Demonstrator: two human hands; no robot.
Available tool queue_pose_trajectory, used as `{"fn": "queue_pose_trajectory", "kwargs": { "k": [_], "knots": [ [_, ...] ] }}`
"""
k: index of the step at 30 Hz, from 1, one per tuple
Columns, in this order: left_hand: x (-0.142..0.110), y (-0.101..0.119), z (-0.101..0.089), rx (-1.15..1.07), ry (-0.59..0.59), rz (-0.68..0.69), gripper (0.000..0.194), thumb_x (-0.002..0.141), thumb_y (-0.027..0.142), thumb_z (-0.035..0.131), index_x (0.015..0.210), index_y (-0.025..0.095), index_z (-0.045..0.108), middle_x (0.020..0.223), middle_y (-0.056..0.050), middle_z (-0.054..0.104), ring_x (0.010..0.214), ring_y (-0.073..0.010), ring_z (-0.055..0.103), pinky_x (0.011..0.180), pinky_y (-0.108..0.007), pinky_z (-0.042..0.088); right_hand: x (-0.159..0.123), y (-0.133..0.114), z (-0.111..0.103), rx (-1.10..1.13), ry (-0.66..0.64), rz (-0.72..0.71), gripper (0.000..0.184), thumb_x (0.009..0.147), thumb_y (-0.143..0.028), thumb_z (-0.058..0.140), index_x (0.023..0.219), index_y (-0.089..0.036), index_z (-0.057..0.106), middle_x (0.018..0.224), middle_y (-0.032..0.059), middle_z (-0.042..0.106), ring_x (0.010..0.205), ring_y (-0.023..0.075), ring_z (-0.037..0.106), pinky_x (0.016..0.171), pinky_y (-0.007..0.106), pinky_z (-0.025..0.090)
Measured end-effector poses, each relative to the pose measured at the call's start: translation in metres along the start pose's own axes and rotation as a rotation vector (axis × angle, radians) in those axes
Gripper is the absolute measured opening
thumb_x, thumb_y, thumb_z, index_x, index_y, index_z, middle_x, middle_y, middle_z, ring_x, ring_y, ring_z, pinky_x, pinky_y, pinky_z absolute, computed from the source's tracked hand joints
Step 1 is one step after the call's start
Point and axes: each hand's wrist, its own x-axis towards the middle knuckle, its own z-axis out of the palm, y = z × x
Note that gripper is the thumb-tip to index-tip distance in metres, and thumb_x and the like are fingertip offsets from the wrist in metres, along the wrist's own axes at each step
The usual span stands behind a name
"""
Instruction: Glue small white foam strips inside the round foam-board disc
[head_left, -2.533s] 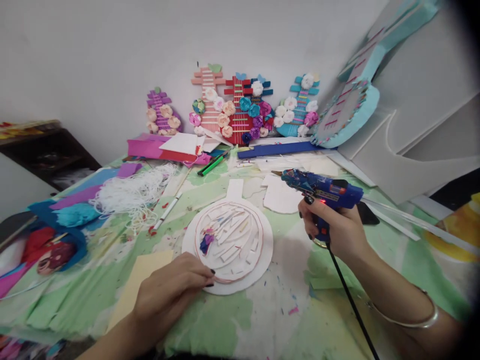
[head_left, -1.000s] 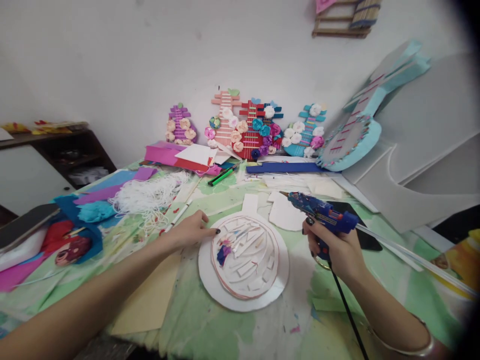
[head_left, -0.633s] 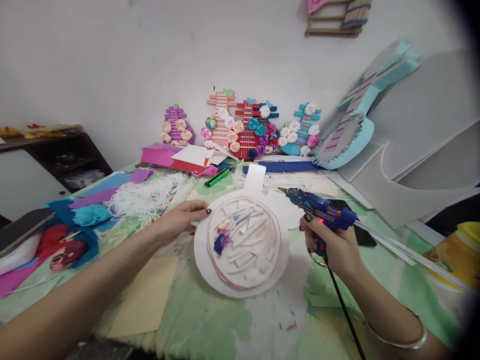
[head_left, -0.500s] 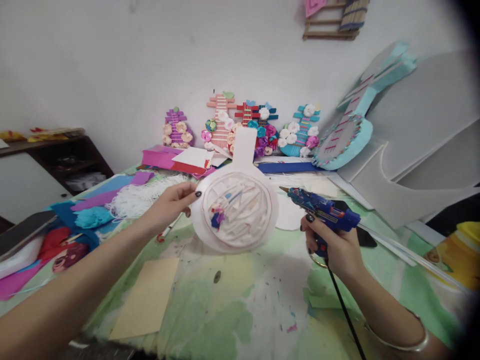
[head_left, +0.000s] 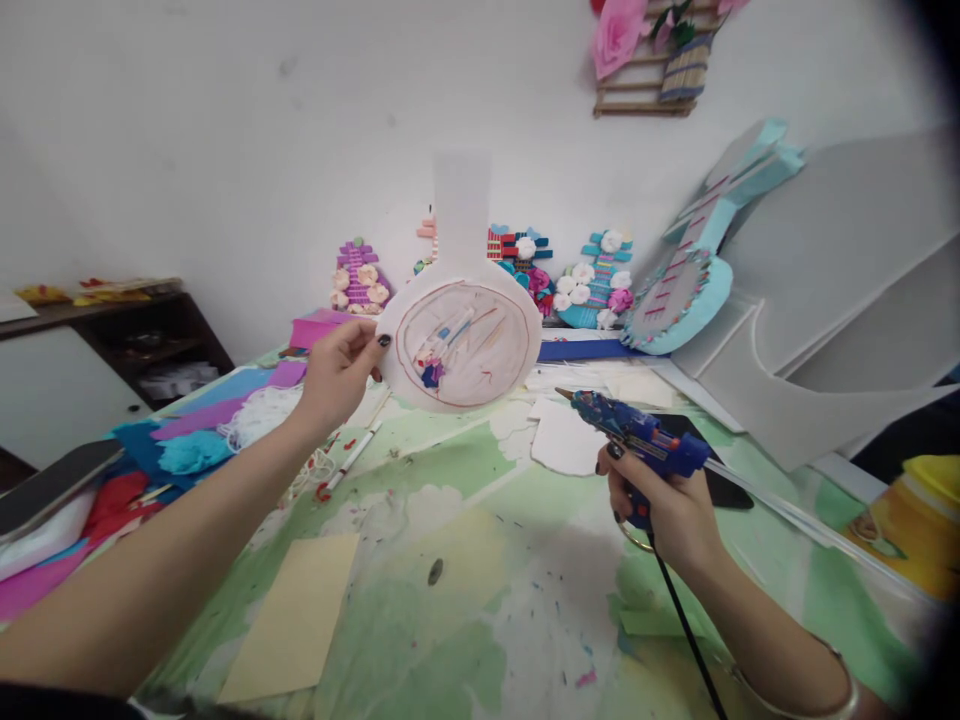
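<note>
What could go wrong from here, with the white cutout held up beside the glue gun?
The left hand pinches the white cutout by one edge, so it might slip or bend. The nozzle of the glue gun, perhaps hot, points leftward, so crossing fingers could burn. Beside the right forearm, its black cord might snag.

A pale, faintly smudged wall (head_left: pixel 225 120) spans the background under soft, even light. At nine o'clock stands a dark wooden shelf unit (head_left: pixel 165 345) with a white door (head_left: pixel 71 395). Toward one o'clock, a slatted wooden rack (head_left: pixel 645 85) with pink flowers (head_left: pixel 619 38) hangs high. A green-patterned cloth (head_left: pixel 465 560) covers the counter.
</note>
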Motion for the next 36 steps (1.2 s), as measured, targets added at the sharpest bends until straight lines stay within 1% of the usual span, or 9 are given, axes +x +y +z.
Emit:
{"fn": "queue_pose_trajectory", "kwargs": {
  "k": [4,10,14,16,19,21,23,29,36],
  "knots": [
    [0.008,-0.001,0.003,-0.062,0.107,0.013,0.02,0.076,0.036,0.06,0.085,0.019,0.062,0.069,0.001,0.059,0.051,-0.0083,0.048,0.047,-0.021,0.042,-0.001,-0.001,-0.001,-0.03,-0.014,0.003,0.029,0.078,-0.042,0.06,0.069,-0.014,0.06,0.04,-0.0031,0.047,0.037,0.0096,0.041,0.038,0.025,0.032],
    [0.013,-0.004,0.005,-0.208,0.177,-0.095,0.02,0.072,0.035,0.065,0.082,0.018,0.061,0.069,0.001,0.059,0.051,-0.0077,0.049,0.045,-0.02,0.042,-0.002,0.001,-0.001,-0.017,0.029,0.007,0.031,0.077,-0.042,0.062,0.062,-0.015,0.058,0.038,-0.003,0.045,0.037,0.0095,0.041,0.038,0.024,0.033],
    [0.004,-0.004,0.011,-0.374,0.138,-0.265,0.02,0.069,0.033,0.067,0.074,0.016,0.059,0.062,0.002,0.057,0.05,-0.0075,0.049,0.044,-0.019,0.039,0.001,0.0,0.003,0.014,0.164,-0.042,0.021,0.073,-0.035,0.068,0.071,-0.016,0.059,0.041,-0.0041,0.05,0.036,0.0086,0.043,0.038,0.022,0.036],
    [-0.004,-0.003,0.017,-0.441,0.104,-0.36,0.019,0.068,0.032,0.068,0.071,0.016,0.058,0.059,0.002,0.056,0.051,-0.008,0.05,0.045,-0.019,0.039,0.003,-0.003,0.003,0.024,0.242,-0.046,0.02,0.069,-0.032,0.072,0.072,-0.015,0.06,0.047,-0.0023,0.057,0.041,0.0101,0.051,0.044,0.023,0.044],
    [-0.019,-0.001,0.028,-0.489,0.024,-0.462,0.02,0.067,0.031,0.068,0.072,0.015,0.059,0.06,0.001,0.058,0.051,-0.0084,0.051,0.046,-0.019,0.038,0.006,-0.004,0.003,0.096,0.278,-0.001,0.022,0.065,-0.029,0.075,0.072,-0.015,0.061,0.074,0.0055,0.069,0.064,0.0173,0.065,0.064,0.031,0.055],
    [-0.028,0.0,0.035,-0.49,-0.041,-0.5,0.022,0.068,0.033,0.068,0.077,0.014,0.059,0.061,0.001,0.058,0.05,-0.0077,0.049,0.045,-0.018,0.037,0.008,-0.002,0.001,0.149,0.264,0.03,0.023,0.062,-0.028,0.077,0.074,-0.015,0.061,0.093,0.0095,0.069,0.08,0.0232,0.068,0.073,0.036,0.055],
    [-0.035,-0.001,0.041,-0.476,-0.101,-0.523,0.025,0.069,0.035,0.068,0.081,0.015,0.059,0.061,0.003,0.056,0.048,-0.0068,0.047,0.043,-0.018,0.035,0.012,0.002,0.0,0.183,0.259,0.044,0.024,0.061,-0.025,0.077,0.074,-0.015,0.06,0.098,0.0109,0.069,0.089,0.0267,0.066,0.077,0.038,0.054],
    [-0.042,-0.013,0.057,-0.46,-0.139,-0.527,0.034,0.065,0.042,0.07,0.087,0.016,0.063,0.064,0.002,0.057,0.053,-0.0081,0.049,0.047,-0.019,0.038,0.02,0.019,-0.003,0.213,0.355,0.113,0.026,0.053,-0.02,0.08,0.07,-0.015,0.06,0.08,0.007,0.069,0.083,0.0252,0.065,0.072,0.036,0.053],
    [-0.037,-0.017,0.074,-0.506,-0.156,-0.53,0.037,0.064,0.044,0.071,0.085,0.014,0.066,0.062,0.002,0.06,0.051,-0.0084,0.049,0.048,-0.02,0.037,0.024,0.029,-0.004,0.199,0.419,0.11,0.029,0.049,-0.018,0.08,0.068,-0.014,0.058,0.062,-0.0017,0.057,0.057,0.0109,0.053,0.059,0.028,0.05]
  ]
}}
